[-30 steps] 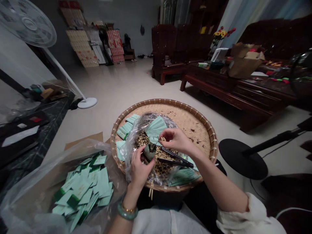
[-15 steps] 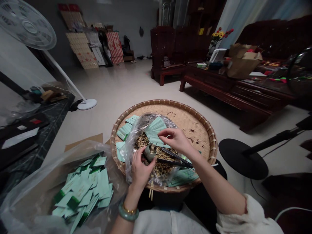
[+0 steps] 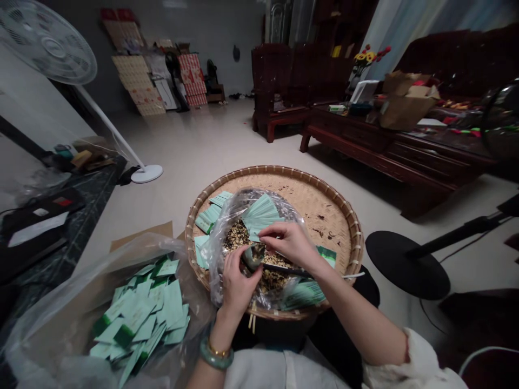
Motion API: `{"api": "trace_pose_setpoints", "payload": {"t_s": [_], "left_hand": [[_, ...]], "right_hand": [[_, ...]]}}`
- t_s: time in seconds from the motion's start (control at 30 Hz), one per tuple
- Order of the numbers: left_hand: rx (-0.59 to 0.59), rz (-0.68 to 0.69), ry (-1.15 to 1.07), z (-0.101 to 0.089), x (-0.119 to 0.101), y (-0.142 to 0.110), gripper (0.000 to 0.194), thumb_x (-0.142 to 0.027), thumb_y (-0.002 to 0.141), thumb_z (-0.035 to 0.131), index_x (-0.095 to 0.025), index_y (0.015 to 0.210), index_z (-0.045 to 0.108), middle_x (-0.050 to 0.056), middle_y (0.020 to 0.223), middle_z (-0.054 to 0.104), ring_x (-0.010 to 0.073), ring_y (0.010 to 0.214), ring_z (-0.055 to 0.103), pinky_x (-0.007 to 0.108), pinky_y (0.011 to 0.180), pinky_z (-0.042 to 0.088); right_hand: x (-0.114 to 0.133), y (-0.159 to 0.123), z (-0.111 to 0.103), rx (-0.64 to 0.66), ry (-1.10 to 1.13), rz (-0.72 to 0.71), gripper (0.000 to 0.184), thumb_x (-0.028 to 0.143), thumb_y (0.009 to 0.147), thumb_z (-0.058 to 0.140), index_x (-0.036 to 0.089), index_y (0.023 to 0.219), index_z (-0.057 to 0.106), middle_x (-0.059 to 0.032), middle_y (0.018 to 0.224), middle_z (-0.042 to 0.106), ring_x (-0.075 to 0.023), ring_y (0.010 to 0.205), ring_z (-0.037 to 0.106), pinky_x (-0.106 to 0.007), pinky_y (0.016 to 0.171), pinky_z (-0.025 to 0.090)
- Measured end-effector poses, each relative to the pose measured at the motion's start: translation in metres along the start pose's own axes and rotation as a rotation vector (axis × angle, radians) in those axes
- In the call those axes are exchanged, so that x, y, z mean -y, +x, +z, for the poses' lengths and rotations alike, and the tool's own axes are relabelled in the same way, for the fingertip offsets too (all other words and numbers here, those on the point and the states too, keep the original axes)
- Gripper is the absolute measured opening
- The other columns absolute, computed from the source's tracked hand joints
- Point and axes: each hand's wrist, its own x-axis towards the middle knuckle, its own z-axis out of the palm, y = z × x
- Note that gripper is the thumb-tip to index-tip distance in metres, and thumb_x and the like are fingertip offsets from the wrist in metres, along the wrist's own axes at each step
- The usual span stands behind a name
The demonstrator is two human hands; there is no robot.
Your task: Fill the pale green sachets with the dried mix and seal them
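A round woven tray (image 3: 324,186) rests on my lap. On it lies a clear plastic bag (image 3: 227,216) of dried brown bits, with pale green sachets (image 3: 261,210) tucked in and beside it. My left hand (image 3: 237,281) is closed around a small opened green sachet (image 3: 253,255), held mouth up over the bag. My right hand (image 3: 290,243) hovers just above the sachet's mouth with thumb and fingers pinched together; what they pinch is too small to make out. Dark tongs (image 3: 284,268) lie on the dried bits below my right wrist.
At my lower left a clear bag (image 3: 60,313) holds a pile of green sachets (image 3: 141,313). A white standing fan (image 3: 48,46) is at the far left, a black fan base (image 3: 407,265) on the floor at right. Dark wooden furniture (image 3: 405,151) lines the right side.
My right hand has come down and toward the sachet's mouth, fingers pinched. My left hand has kept the sachet in nearly the same place.
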Motion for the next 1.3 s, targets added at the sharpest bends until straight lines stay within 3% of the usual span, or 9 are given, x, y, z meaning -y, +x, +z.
{"api": "trace_pose_setpoints", "payload": {"t_s": [0.1, 0.2, 0.27, 0.4, 0.57, 0.77, 0.93, 1.07, 1.3], "left_hand": [[-0.024, -0.011, 0.000, 0.000, -0.001, 0.000, 0.040, -0.024, 0.073, 0.068, -0.019, 0.111, 0.054, 0.010, 0.105, 0.064, 0.0253, 0.099, 0.061, 0.042, 0.085, 0.050], [-0.037, -0.010, -0.004, 0.000, -0.001, 0.000, 0.040, -0.025, 0.074, 0.067, -0.018, 0.112, 0.054, 0.011, 0.104, 0.064, 0.0251, 0.098, 0.061, 0.041, 0.085, 0.050], [-0.036, -0.005, -0.012, 0.000, -0.001, -0.001, 0.041, -0.025, 0.074, 0.067, -0.018, 0.112, 0.054, 0.011, 0.105, 0.064, 0.0252, 0.099, 0.060, 0.042, 0.086, 0.049], [-0.009, 0.001, -0.028, 0.001, 0.001, -0.003, 0.046, -0.018, 0.072, 0.067, -0.019, 0.115, 0.053, 0.011, 0.109, 0.062, 0.0265, 0.103, 0.057, 0.044, 0.089, 0.047], [0.062, -0.085, -0.099, 0.000, -0.003, -0.003, 0.046, -0.019, 0.072, 0.067, -0.020, 0.116, 0.054, 0.009, 0.104, 0.063, 0.0242, 0.095, 0.059, 0.039, 0.080, 0.049], [0.274, -0.186, -0.243, -0.005, 0.000, 0.002, 0.036, -0.023, 0.071, 0.070, -0.021, 0.107, 0.064, 0.007, 0.100, 0.065, 0.0203, 0.085, 0.061, 0.029, 0.064, 0.048], [0.264, -0.251, -0.350, -0.007, 0.007, 0.006, 0.022, -0.016, 0.068, 0.067, -0.019, 0.090, 0.069, 0.004, 0.086, 0.065, 0.0144, 0.068, 0.058, 0.024, 0.058, 0.045], [0.255, -0.331, -0.428, -0.010, 0.005, 0.013, 0.011, -0.023, 0.065, 0.072, -0.016, 0.073, 0.069, 0.000, 0.068, 0.063, 0.0127, 0.060, 0.054, 0.023, 0.056, 0.042], [0.305, -0.593, -0.718, -0.014, 0.000, 0.018, 0.025, -0.032, 0.061, 0.077, -0.014, 0.076, 0.069, 0.002, 0.069, 0.068, 0.0149, 0.063, 0.060, 0.025, 0.062, 0.048]], "right_hand": [[-0.003, 0.004, -0.011, -0.094, 0.085, 0.030, 0.018, 0.029, 0.076, 0.065, 0.014, 0.086, 0.071, -0.0035, 0.068, 0.067, -0.0127, 0.055, 0.061, -0.026, 0.055, 0.053], [-0.003, 0.001, -0.018, -0.138, -0.052, -0.034, 0.029, 0.031, 0.076, 0.067, 0.018, 0.103, 0.068, -0.0079, 0.095, 0.066, -0.0147, 0.074, 0.063, -0.028, 0.063, 0.055], [0.000, -0.008, -0.016, -0.081, -0.143, -0.069, 0.039, 0.034, 0.076, 0.068, 0.023, 0.113, 0.063, -0.0092, 0.112, 0.058, -0.0155, 0.083, 0.061, -0.027, 0.064, 0.056], [0.006, -0.029, -0.001, 0.128, -0.245, -0.166, 0.043, 0.035, 0.074, 0.071, 0.025, 0.115, 0.061, -0.0092, 0.116, 0.053, -0.0155, 0.082, 0.059, -0.027, 0.064, 0.054], [-0.003, -0.031, 0.005, 0.084, -0.282, -0.168, 0.008, 0.015, 0.082, 0.059, 0.018, 0.082, 0.067, -0.0037, 0.078, 0.064, -0.0143, 0.070, 0.059, -0.025, 0.063, 0.048], [-0.008, -0.027, -0.003, 0.090, -0.189, -0.052, 0.009, 0.023, 0.081, 0.061, 0.017, 0.079, 0.067, -0.0026, 0.075, 0.067, -0.0145, 0.069, 0.060, -0.023, 0.061, 0.045], [-0.023, -0.037, -0.003, 0.170, -0.193, -0.092, 0.038, 0.034, 0.072, 0.073, 0.018, 0.105, 0.066, -0.0071, 0.101, 0.066, -0.0179, 0.086, 0.059, -0.026, 0.069, 0.046], [-0.039, -0.038, 0.006, 0.137, -0.102, 0.012, 0.020, 0.034, 0.076, 0.067, 0.016, 0.082, 0.070, -0.0037, 0.078, 0.067, -0.0149, 0.070, 0.058, -0.024, 0.060, 0.042], [-0.041, -0.037, 0.015, 0.052, 0.232, 0.194, 0.029, 0.044, 0.073, 0.065, 0.015, 0.071, 0.067, 0.0014, 0.060, 0.059, -0.0091, 0.051, 0.048, -0.021, 0.050, 0.040]]}}
